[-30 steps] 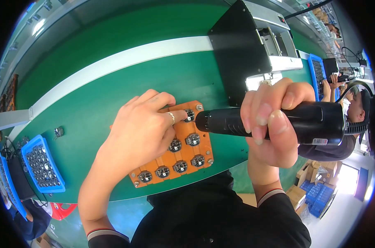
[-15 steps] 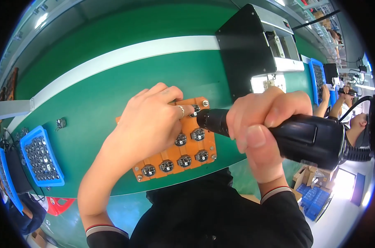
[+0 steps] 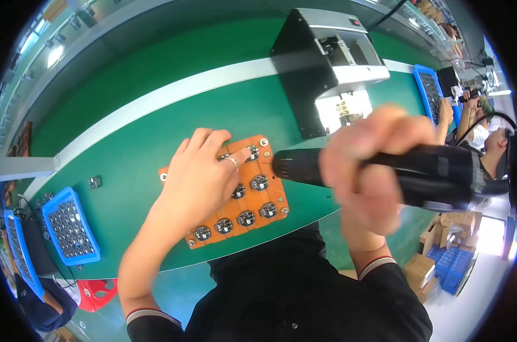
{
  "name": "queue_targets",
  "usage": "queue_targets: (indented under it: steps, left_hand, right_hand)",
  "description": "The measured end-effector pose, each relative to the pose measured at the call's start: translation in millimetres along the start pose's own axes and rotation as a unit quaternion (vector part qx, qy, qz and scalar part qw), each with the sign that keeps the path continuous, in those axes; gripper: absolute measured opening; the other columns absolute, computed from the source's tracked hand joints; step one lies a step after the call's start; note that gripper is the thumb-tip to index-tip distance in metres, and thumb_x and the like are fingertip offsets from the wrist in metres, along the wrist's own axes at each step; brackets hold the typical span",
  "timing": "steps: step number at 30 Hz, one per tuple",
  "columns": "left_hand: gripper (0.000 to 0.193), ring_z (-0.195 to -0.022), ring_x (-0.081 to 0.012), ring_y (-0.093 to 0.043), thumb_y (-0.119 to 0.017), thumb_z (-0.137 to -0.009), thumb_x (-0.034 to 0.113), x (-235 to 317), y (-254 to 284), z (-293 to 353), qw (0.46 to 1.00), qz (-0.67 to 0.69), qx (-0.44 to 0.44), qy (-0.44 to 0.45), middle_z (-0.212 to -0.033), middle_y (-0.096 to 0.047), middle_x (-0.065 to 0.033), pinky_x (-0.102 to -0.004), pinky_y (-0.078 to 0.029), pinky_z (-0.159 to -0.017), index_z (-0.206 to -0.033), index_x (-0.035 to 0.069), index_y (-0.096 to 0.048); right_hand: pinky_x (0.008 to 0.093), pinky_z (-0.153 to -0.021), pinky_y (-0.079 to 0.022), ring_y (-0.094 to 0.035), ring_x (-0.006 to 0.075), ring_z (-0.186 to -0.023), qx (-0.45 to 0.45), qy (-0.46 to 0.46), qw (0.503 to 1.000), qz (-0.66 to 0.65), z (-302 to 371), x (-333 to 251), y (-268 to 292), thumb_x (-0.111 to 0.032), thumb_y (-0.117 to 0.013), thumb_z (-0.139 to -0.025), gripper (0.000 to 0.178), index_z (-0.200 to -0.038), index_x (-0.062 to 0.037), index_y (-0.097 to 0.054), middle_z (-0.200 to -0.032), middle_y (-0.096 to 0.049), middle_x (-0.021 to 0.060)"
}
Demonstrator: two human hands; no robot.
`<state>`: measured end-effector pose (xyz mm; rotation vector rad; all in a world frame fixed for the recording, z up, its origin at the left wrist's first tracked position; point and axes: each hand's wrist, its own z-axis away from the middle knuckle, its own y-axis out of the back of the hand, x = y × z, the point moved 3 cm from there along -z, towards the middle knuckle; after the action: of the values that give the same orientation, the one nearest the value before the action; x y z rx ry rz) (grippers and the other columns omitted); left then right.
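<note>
1 right hand [image 3: 348,162], clenched round 1 black cylindrical power tool [image 3: 435,175]. 1 left hand [image 3: 197,181], unclenched, fingertip at 1 round black component [image 3: 254,152]. 1 orange rectangular board [image 3: 275,191], beneath left hand, on green table [image 3: 127,211].

The left hand [image 3: 198,176] lies over an orange board [image 3: 278,191], a fingertip at one of its far-right round parts [image 3: 252,153]. The right hand [image 3: 372,168], blurred, grips a black tool [image 3: 301,165], tip near the board's right edge. A machine [image 3: 301,74] stands farther off; a blue tray [image 3: 83,261] lies left.
</note>
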<state>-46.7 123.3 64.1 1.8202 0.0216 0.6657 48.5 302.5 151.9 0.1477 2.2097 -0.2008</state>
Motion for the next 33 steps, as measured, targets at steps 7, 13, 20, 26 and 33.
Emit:
queue_targets:
  steps: [7,13,20,26,33]
  left_hand:
    - [0.024,-0.12,-0.0362,-0.055,-0.079,-0.076,0.015,24,11,13,0.995,0.013,0.092,-0.032,-0.128,-0.059,-0.013,-0.0473,-0.047,-0.09,-0.099,0.01,-0.076]
    - [0.025,-0.124,-0.0404,-0.049,-0.083,-0.073,0.02,49,0,11,0.997,-0.038,0.024,-0.068,-0.133,-0.054,-0.0134,-0.0546,-0.042,-0.092,-0.092,0.005,-0.075]
    - [0.027,-0.119,-0.0383,-0.049,-0.082,-0.075,0.019,57,-8,15,0.996,-0.067,0.016,-0.063,-0.133,-0.053,-0.0136,-0.0519,-0.041,-0.091,-0.097,0.005,-0.076]
    - [0.027,-0.105,-0.0331,-0.049,-0.082,-0.075,0.018,66,-6,17,0.995,-0.101,0.014,-0.024,-0.113,-0.055,-0.0099,-0.0496,-0.04,-0.089,-0.099,0.006,-0.077]
    - [0.025,-0.103,-0.0308,-0.049,-0.082,-0.074,0.016,63,-10,17,0.996,-0.093,0.009,-0.006,-0.107,-0.055,-0.0063,-0.0488,-0.037,-0.087,-0.098,0.009,-0.078]
  right_hand:
    - [0.0281,-0.052,-0.045,-0.05,0.0099,-0.053,0.103,0.046,0.994,-0.003,41,-58,60,-0.01,-0.061,-0.095,0.024,-0.112,-0.0033,-0.045,-0.102,-0.056,0.0113]
    - [0.0309,-0.053,-0.046,-0.05,0.012,-0.052,0.18,0.08,0.977,0.079,65,-71,95,-0.005,-0.055,-0.096,0.023,-0.117,-0.0021,-0.046,-0.104,-0.057,0.0144]
    - [0.0267,-0.06,-0.042,-0.048,0.0084,-0.059,0.153,0.113,0.977,0.093,34,-80,121,-0.011,-0.055,-0.099,0.021,-0.118,-0.0016,-0.051,-0.107,-0.057,0.0107]
    - [0.0306,-0.051,-0.043,-0.047,0.0099,-0.052,0.138,0.079,0.977,0.139,-2,-62,124,-0.006,-0.054,-0.098,0.02,-0.117,-0.0017,-0.05,-0.094,-0.058,0.0106]
    - [0.0316,-0.049,-0.046,-0.05,0.0115,-0.05,0.18,0.046,0.978,0.091,-8,-53,118,0.002,-0.057,-0.095,0.022,-0.115,-0.0009,-0.049,-0.087,-0.058,0.013]
